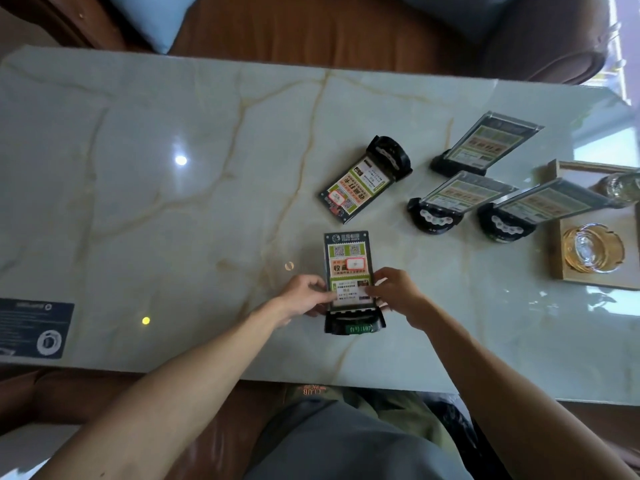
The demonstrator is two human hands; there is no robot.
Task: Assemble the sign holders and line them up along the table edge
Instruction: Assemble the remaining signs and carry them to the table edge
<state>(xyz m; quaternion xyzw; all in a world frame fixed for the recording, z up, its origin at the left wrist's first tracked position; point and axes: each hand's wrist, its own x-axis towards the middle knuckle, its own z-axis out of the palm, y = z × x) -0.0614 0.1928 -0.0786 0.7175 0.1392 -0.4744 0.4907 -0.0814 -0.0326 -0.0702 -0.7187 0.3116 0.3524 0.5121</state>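
A pale marble-patterned table point(173, 209) fills the view, with brown leather seating beyond its far edge and a dark printed card point(33, 329) at its near left corner. Centre, near edge: the left hand point(304, 296) and right hand point(393, 294) pinch the lower sides of a clear sign panel point(349, 263), fingers curled narrowly around its edges, where it meets its black base point(355, 323). The panel leans away from the viewer; whether it is fully seated in the base slot cannot be told.

Behind it, a second holder point(363, 180) lies flat on the table, its base pointing away. To the right, three upright holders point(485, 147) point(457, 202) point(540, 207) stand near one another, loosely grouped, not yet in a line. The rightmost stands just beside a wooden tray point(557, 220) carrying an amber glass ashtray point(594, 247).

Risks, as judged from this frame: uneven pressure from the two hands may cock the panel in the slot and jam it; a loose fit may let the panel tip out when the holder is slid; moving holders along the right side may knock the tray or ashtray.
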